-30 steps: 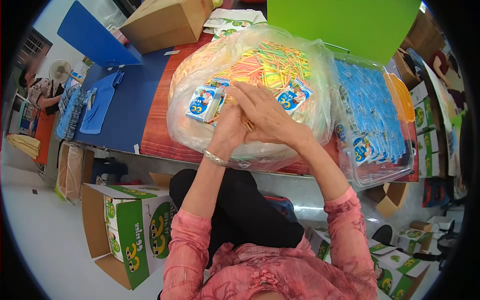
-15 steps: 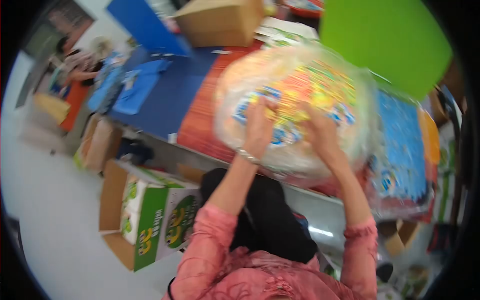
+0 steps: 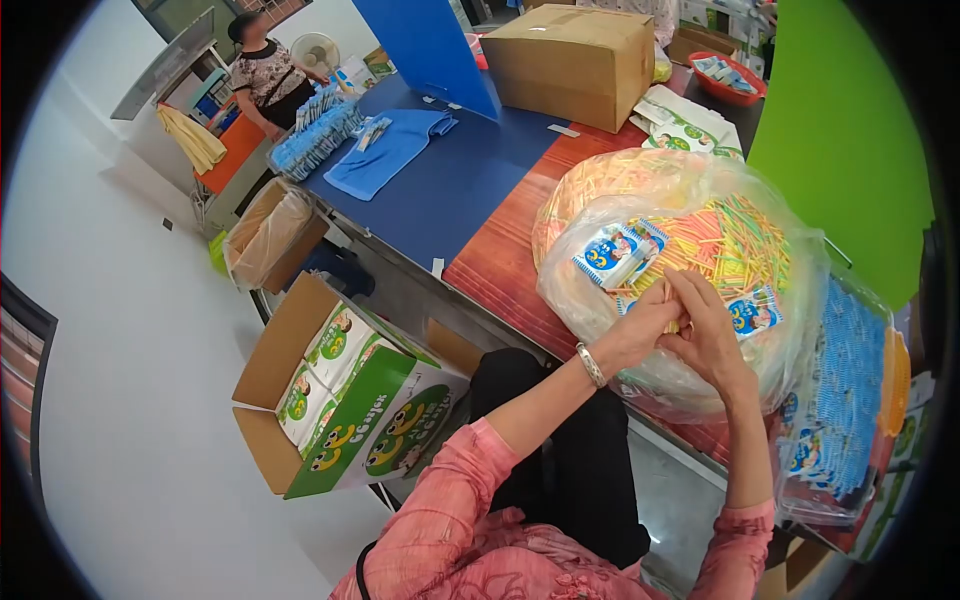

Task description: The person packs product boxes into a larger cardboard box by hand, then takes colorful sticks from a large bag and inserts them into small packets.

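A large clear plastic bag (image 3: 590,330) on the table holds many thin yellow, pink and green sticks (image 3: 740,240). Above its lower middle my left hand (image 3: 645,325) and my right hand (image 3: 708,335) meet, fingers closed together. Small yellowish bits show between them, probably sticks, partly covered by the fingers. Blue and white packets (image 3: 610,250) lie on the sticks to the upper left of my hands. Another packet (image 3: 752,312) lies just right of my right hand, and one more is partly hidden beside my left hand.
A clear tray (image 3: 845,515) of blue packets stands at the right, by a green panel (image 3: 850,150). Behind are a cardboard box (image 3: 570,65) and a red basket (image 3: 740,97). A blue cloth (image 3: 385,155) lies left. An open carton (image 3: 350,440) sits below; a person (image 3: 270,80) stands far left.
The view has swung left, so the bag appears further right and lower. My hands, apart half a second ago, are together again over the bag.
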The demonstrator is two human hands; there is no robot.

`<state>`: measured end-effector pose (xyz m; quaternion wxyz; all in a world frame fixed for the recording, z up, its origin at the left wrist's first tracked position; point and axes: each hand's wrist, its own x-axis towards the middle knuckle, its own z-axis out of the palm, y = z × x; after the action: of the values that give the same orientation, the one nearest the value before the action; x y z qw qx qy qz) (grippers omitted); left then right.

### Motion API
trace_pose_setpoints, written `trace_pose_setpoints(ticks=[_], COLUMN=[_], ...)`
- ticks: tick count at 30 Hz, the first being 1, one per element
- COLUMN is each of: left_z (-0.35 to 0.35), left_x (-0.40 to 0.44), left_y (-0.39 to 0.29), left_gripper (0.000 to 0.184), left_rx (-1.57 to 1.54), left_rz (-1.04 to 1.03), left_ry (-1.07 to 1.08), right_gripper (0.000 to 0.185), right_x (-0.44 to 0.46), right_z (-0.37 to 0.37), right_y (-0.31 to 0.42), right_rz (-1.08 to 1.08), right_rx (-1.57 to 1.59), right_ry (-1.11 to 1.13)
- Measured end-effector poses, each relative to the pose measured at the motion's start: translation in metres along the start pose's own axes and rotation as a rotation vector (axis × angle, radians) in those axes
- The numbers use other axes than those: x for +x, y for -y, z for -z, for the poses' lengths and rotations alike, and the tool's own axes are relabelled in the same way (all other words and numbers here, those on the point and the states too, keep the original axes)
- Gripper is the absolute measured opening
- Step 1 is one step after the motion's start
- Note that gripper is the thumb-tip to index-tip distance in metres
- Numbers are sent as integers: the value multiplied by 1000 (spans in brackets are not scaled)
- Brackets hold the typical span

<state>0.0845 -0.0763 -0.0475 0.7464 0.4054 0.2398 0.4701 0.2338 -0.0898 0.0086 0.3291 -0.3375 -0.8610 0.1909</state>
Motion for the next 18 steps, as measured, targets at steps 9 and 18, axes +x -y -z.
trace_pose_setpoints(ticks=[9, 18], left_z=[-5, -26], left_x=[-13, -20], left_y=[-4, -11], left_gripper=[40, 95], left_rx=[-58, 244], left_rz=[1, 90], left_ry=[-176, -119], right_gripper=[57, 23], right_x=[-7, -9], right_z=[0, 2], right_y=[-5, -2], right_rz=[-362, -450], right_rx=[621, 511], right_ry=[-128, -122])
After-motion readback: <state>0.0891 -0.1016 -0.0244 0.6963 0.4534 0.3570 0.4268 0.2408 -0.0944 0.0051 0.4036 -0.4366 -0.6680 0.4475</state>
